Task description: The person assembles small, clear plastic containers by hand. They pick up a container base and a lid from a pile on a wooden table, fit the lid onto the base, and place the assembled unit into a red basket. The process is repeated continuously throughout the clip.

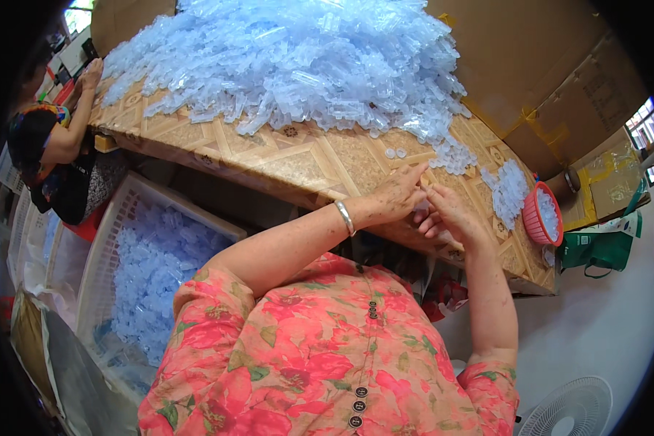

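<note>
Over the near edge of the table, my left hand (400, 196) and my right hand (452, 212) meet at the fingertips, both closed. A small clear plastic piece (421, 206) shows partly between them; the fingers hide most of it. Just beyond my hands lie two small round clear discs (395, 153) and a cluster of small clear plastic parts (453, 155). To their right is another little heap of clear parts (506, 190). A large pile of clear, box-like plastic pieces (291, 73) covers the far part of the table.
The patterned table (269, 156) has a red basket (533, 225) of clear parts at its right end. Below left stands a white crate (109, 247) full of clear pieces. Cardboard (516, 65) walls the back right. Another person (58, 145) sits far left. A fan (570, 410) stands lower right.
</note>
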The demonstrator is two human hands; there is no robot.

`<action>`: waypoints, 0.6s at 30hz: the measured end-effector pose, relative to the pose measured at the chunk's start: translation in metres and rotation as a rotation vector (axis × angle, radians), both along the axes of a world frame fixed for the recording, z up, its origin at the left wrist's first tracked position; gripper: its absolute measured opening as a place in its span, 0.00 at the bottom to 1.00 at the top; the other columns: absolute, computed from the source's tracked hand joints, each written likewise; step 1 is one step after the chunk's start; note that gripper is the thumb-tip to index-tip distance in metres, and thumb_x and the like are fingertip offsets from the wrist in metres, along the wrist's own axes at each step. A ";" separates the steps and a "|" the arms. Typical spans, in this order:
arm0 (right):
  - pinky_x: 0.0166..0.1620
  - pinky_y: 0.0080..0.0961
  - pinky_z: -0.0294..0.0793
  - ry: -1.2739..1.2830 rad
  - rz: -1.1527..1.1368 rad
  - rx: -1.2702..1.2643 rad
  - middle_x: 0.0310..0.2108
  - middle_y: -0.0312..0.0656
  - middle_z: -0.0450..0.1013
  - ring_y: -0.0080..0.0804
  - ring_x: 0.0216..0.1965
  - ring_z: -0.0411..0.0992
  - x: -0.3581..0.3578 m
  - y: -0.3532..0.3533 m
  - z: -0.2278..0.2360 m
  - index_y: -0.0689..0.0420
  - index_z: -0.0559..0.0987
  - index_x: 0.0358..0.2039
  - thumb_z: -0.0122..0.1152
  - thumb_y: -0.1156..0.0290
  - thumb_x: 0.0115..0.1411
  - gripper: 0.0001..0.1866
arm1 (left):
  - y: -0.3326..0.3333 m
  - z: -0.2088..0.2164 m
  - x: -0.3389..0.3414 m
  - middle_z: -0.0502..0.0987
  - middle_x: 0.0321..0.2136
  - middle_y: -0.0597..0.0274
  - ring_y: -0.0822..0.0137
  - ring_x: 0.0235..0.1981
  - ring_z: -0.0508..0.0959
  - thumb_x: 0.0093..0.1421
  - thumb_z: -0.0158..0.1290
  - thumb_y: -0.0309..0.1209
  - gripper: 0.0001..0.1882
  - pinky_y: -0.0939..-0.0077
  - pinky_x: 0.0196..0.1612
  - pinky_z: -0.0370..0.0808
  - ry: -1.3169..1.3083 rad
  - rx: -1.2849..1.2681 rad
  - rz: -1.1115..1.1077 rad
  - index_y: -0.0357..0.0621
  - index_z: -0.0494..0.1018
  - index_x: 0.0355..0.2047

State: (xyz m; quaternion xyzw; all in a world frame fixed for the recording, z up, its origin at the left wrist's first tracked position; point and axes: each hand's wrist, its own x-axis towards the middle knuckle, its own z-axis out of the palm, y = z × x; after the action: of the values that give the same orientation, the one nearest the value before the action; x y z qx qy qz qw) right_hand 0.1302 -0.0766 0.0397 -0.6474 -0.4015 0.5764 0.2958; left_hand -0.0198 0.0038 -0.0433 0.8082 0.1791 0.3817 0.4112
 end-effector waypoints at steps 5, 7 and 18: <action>0.17 0.16 0.71 0.042 -0.163 0.136 0.24 0.41 0.74 0.22 0.15 0.73 0.001 -0.022 -0.005 0.57 0.69 0.55 0.51 0.42 0.66 0.31 | -0.025 0.029 -0.049 0.74 0.41 0.41 0.40 0.38 0.77 0.54 0.55 0.23 0.29 0.52 0.42 0.75 0.121 0.288 0.179 0.42 0.65 0.58; 0.17 0.16 0.71 0.050 -0.234 0.205 0.24 0.41 0.74 0.21 0.15 0.72 0.010 -0.032 -0.002 0.57 0.69 0.57 0.50 0.44 0.67 0.30 | -0.028 0.070 -0.109 0.75 0.36 0.43 0.43 0.38 0.77 0.54 0.54 0.22 0.24 0.54 0.40 0.75 0.339 0.393 0.189 0.43 0.70 0.54; 0.34 0.33 0.78 -0.996 -0.098 0.736 0.30 0.41 0.78 0.39 0.31 0.78 0.016 0.022 -0.019 0.52 0.79 0.46 0.63 0.64 0.60 0.15 | -0.043 0.130 -0.331 0.78 0.40 0.51 0.52 0.39 0.79 0.45 0.67 0.30 0.33 0.64 0.43 0.76 0.869 0.224 0.692 0.40 0.71 0.54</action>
State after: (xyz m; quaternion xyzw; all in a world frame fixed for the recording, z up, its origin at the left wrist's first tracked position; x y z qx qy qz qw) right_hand 0.1463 -0.0542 0.0208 -0.7118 -0.6335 0.0144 0.3028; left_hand -0.3509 -0.0396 0.0870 0.8240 0.5446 0.1432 0.0626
